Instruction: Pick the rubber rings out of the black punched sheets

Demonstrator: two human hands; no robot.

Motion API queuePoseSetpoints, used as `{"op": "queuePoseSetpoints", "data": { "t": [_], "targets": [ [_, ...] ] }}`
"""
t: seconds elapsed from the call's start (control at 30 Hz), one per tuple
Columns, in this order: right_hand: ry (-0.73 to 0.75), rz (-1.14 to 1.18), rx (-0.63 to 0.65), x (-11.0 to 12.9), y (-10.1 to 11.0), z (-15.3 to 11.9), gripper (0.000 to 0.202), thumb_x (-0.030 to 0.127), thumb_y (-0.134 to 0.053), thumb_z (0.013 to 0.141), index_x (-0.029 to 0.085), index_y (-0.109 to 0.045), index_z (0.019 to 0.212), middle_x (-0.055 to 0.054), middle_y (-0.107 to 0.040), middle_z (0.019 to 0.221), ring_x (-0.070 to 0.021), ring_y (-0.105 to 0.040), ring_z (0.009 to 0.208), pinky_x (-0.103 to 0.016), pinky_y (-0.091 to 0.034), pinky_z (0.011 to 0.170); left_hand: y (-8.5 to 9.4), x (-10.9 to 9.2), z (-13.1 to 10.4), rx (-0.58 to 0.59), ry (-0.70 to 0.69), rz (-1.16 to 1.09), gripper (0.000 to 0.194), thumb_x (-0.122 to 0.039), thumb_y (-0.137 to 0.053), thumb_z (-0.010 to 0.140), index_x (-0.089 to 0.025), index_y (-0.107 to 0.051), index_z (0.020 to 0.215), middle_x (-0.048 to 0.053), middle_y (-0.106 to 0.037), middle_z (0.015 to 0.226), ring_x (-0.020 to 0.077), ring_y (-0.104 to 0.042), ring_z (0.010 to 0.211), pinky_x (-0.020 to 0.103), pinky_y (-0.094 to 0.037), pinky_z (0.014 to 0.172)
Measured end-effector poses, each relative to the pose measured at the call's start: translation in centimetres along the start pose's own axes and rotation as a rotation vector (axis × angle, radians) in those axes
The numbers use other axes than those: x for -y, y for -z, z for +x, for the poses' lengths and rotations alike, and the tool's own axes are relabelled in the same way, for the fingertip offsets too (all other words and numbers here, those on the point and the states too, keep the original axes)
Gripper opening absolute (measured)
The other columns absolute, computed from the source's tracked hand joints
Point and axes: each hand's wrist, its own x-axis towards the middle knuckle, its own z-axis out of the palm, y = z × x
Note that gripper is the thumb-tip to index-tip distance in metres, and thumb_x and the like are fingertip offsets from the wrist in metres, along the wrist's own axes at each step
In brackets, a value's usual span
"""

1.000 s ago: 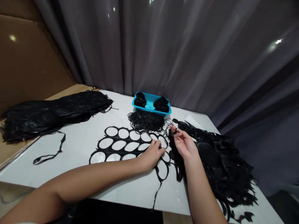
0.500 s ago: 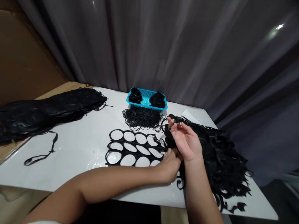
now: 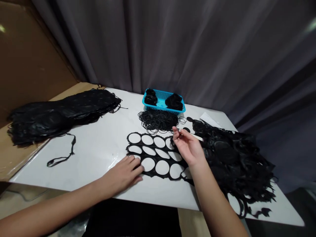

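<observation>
A flat black rubber-like sheet (image 3: pixel 151 148) with rows of round and oval holes lies on the white table. My left hand (image 3: pixel 125 172) rests on its near left corner, fingers loosely stretched and touching the sheet. Above the sheet's right end is my right hand (image 3: pixel 189 148), palm partly up and fingers curled around a thin white stick (image 3: pixel 197 136); the stick's exact kind is unclear. Close to that hand, a heap of black cut-out scrap (image 3: pixel 229 161) covers the right side. Small black discs (image 3: pixel 189 119) lie behind it.
Behind the sheet is a pile of thin black rings (image 3: pixel 159 120). A blue basket (image 3: pixel 163 106) holds two black bundles. A thick stack of black sheets (image 3: pixel 61 113) lies left, near a loose strip (image 3: pixel 61 160). White paper (image 3: pixel 209 119) sits at the back right, before a grey curtain (image 3: pixel 160 46).
My left hand has moved from beside my right wrist to the sheet's near left corner. My right hand has turned, and the white stick now shows in it. The view has shifted slightly.
</observation>
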Motion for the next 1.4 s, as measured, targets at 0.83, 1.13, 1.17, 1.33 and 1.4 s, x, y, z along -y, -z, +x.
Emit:
{"op": "queuePoseSetpoints", "data": {
  "t": [0.83, 1.13, 1.17, 1.33, 1.4],
  "targets": [
    [0.519, -1.484, 0.52, -9.7, 1.9, -3.3, 0.01, 0.022, -0.053, 0.095, 0.019, -0.056, 0.087, -0.005, -0.064, 0.094, -0.0191, -0.057, 0.091, -0.034, -0.044, 0.084, -1.2, -0.9, -2.2, -0.102, 0.042, 0.01, 0.03, -0.022, -0.047, 0.099, -0.01, -0.059, 0.124, 0.014, -0.059, 0.131, 0.0286, -0.053, 0.123, 0.047, -0.042, 0.107],
    [0.801, -1.529, -0.013, -3.1, 1.5, 1.7, 0.014, 0.022, -0.046, 0.093, 0.02, -0.047, 0.08, -0.01, -0.059, 0.088, -0.0237, -0.051, 0.086, -0.039, -0.039, 0.086, -1.1, -0.6, -2.4, -0.064, 0.055, -0.063, 0.033, -0.02, -0.046, 0.098, -0.014, -0.058, 0.127, 0.014, -0.059, 0.13, 0.0281, -0.052, 0.127, 0.05, -0.037, 0.112],
    [0.783, -1.491, -0.083, -2.1, 1.6, 2.2, 0.017, 0.026, -0.047, 0.094, 0.021, -0.045, 0.078, -0.009, -0.059, 0.087, -0.0219, -0.051, 0.08, -0.038, -0.039, 0.083, -0.9, -0.6, -2.4, -0.059, 0.061, -0.077, 0.033, -0.02, -0.046, 0.098, -0.015, -0.057, 0.129, 0.013, -0.059, 0.13, 0.0274, -0.052, 0.128, 0.049, -0.037, 0.112],
    [0.529, -1.352, 0.017, -2.8, 1.7, 0.6, 0.026, 0.04, -0.055, 0.092, 0.021, -0.045, 0.077, -0.004, -0.065, 0.081, -0.0163, -0.056, 0.064, -0.029, -0.042, 0.061, 0.1, 0.3, -1.8, -0.04, 0.16, -0.158, 0.038, -0.026, -0.045, 0.101, -0.014, -0.047, 0.137, 0.013, -0.059, 0.133, 0.0225, -0.05, 0.132, 0.047, -0.033, 0.117],
    [0.457, -1.311, 0.13, -4.8, 1.6, -1.4, 0.026, 0.038, -0.058, 0.091, 0.02, -0.046, 0.075, -0.004, -0.066, 0.082, -0.0185, -0.061, 0.077, -0.029, -0.044, 0.068, 0.1, 0.8, -1.4, -0.019, 0.178, -0.143, 0.034, -0.028, -0.046, 0.101, -0.015, -0.051, 0.132, 0.011, -0.059, 0.135, 0.0239, -0.045, 0.137, 0.049, -0.031, 0.118]
  ]
}}
